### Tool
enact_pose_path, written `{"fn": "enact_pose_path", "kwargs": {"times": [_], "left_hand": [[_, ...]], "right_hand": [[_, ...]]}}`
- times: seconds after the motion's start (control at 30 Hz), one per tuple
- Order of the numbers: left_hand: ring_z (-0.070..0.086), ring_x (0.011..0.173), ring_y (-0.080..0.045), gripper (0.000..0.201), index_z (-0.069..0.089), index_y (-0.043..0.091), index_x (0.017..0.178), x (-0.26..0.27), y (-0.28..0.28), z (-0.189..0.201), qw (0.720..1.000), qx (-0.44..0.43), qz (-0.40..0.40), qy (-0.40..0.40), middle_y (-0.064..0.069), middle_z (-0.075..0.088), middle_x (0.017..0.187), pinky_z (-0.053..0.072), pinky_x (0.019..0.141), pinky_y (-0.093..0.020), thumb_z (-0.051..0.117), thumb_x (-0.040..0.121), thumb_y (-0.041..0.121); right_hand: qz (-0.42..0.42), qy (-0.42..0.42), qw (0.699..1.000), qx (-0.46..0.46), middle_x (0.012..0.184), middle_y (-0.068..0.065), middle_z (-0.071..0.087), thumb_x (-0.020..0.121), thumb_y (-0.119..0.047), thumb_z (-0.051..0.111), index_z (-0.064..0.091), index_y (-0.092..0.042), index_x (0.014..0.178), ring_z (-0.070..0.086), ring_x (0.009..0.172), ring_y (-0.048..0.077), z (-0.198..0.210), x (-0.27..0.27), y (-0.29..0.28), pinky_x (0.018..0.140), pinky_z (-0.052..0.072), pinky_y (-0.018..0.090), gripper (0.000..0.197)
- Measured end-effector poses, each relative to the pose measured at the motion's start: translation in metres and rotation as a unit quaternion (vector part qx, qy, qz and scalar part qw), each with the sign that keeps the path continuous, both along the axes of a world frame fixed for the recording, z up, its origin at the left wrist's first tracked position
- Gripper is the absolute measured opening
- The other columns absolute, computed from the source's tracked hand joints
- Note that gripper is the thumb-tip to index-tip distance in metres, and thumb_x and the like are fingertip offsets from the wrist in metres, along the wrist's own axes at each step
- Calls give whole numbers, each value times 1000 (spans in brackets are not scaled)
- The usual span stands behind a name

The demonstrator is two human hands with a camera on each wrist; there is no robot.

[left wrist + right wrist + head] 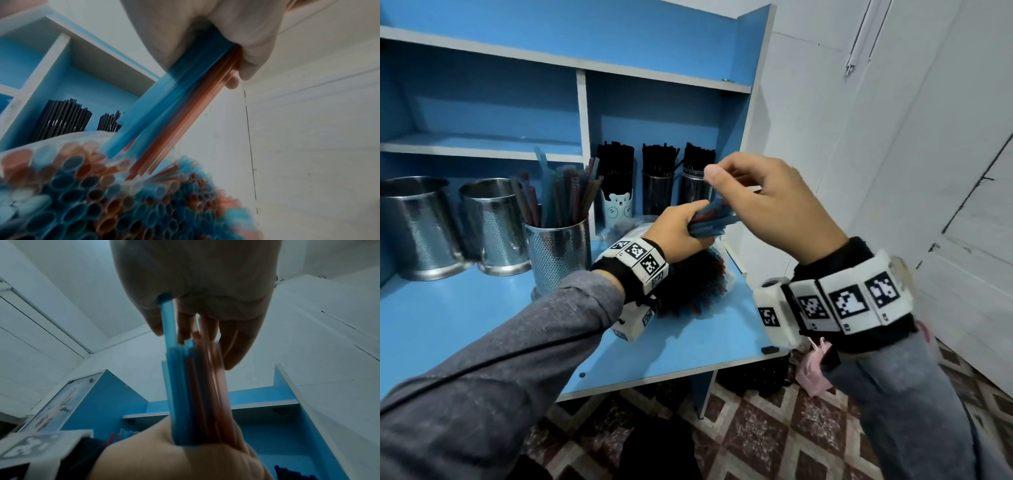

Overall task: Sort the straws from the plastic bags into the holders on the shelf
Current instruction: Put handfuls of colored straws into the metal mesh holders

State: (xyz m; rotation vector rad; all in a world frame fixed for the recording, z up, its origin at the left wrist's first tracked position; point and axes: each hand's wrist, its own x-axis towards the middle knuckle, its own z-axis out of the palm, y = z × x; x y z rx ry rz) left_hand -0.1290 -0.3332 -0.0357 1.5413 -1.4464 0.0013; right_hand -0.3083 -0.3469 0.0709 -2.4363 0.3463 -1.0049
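Over the blue desk, my left hand [685, 228] grips a bundle of blue and red straws [710, 221], also seen close up in the left wrist view as the straw bundle [180, 105]. Just above it, my right hand [719, 180] pinches the top of one blue straw [169, 324] in that bundle, its other fingers loosely extended. Under my left wrist a clear plastic bag of blue and red straws [688, 284] lies on the desk, and the bag's straw ends [98, 194] face the left wrist camera. A perforated steel holder [558, 253] to the left holds several coloured straws.
Two more steel holders [417, 226] [496, 226] stand at the left of the blue desk [482, 325]. A bear-print holder [618, 207] and two dark holders [658, 192] with black straws fill the right shelf compartment. A white wall is to the right.
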Motion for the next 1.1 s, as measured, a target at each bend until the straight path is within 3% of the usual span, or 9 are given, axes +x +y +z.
{"fn": "enact_pose_path", "kwargs": {"times": [0.1, 0.23, 0.33, 0.47, 0.57, 0.67, 0.8, 0.87, 1.1], "left_hand": [[58, 68, 14, 41, 53, 45, 80, -10, 8, 12, 1000, -22, -10, 12, 30, 64, 72, 40, 62, -4, 71, 79, 8], [65, 76, -8, 24, 58, 35, 87, -15, 29, 30, 996, -58, -18, 61, 12, 68, 79, 50, 66, -25, 70, 81, 16], [59, 64, 2, 18, 55, 28, 81, -14, 54, 48, 994, -70, -33, 74, 20, 63, 66, 45, 56, -14, 66, 81, 13], [66, 74, -24, 11, 59, -2, 90, -11, 85, 58, 988, -90, -50, 113, -18, 66, 78, 52, 61, -41, 69, 84, 1], [62, 71, -11, 10, 59, -3, 89, -6, 105, 49, 980, -125, -47, 147, -10, 65, 71, 51, 59, -26, 66, 82, 0], [63, 76, -12, 13, 60, -6, 92, 0, 119, 39, 973, -158, -31, 166, -28, 65, 82, 52, 62, -26, 66, 83, 2], [60, 82, 9, 25, 58, 34, 88, 11, 130, 39, 969, -183, -15, 165, 15, 69, 85, 51, 72, -17, 65, 82, 11], [61, 84, 12, 29, 58, 36, 89, 17, 135, 43, 968, -188, -12, 168, 26, 68, 85, 52, 74, -17, 62, 83, 8], [66, 84, 0, 21, 59, 23, 98, 30, 153, 62, 946, -241, -28, 216, 12, 72, 84, 57, 74, -30, 63, 82, 10]], "right_hand": [[-18, -38, 999, -14, 77, 3, 67, 97, -41, 53, 69, -11, 82, 61, 77, 15, -2, 9, 8, 76, 49, 35, 37], [59, -149, 987, 17, 83, -5, 67, 92, -33, 64, 67, -14, 90, 63, 80, 11, 4, 11, 19, 78, 53, 32, 19], [135, -170, 976, -25, 102, -1, 65, 86, -22, 73, 64, -10, 107, 62, 99, 13, 9, 13, 33, 91, 51, 32, 26], [180, -187, 965, -47, 108, 1, 62, 85, -14, 73, 58, -7, 114, 60, 107, 15, 16, 30, 49, 94, 51, 38, 33], [207, -203, 954, -69, 116, 4, 58, 86, -4, 67, 54, -5, 124, 57, 112, 14, 12, 50, 64, 95, 49, 32, 40], [235, -218, 942, -98, 121, 9, 57, 86, 6, 62, 54, 0, 126, 54, 116, 18, 6, 70, 78, 100, 43, 28, 42], [251, -209, 938, -114, 113, 13, 60, 85, 8, 61, 63, 0, 116, 55, 111, 19, 9, 94, 92, 101, 41, 29, 32], [260, -202, 937, -115, 113, 12, 61, 85, 8, 60, 64, -1, 116, 55, 110, 20, 13, 104, 99, 100, 42, 29, 32], [287, -207, 926, -130, 113, 9, 62, 87, 4, 60, 64, -3, 118, 56, 108, 17, 37, 127, 121, 96, 41, 22, 32]]}}
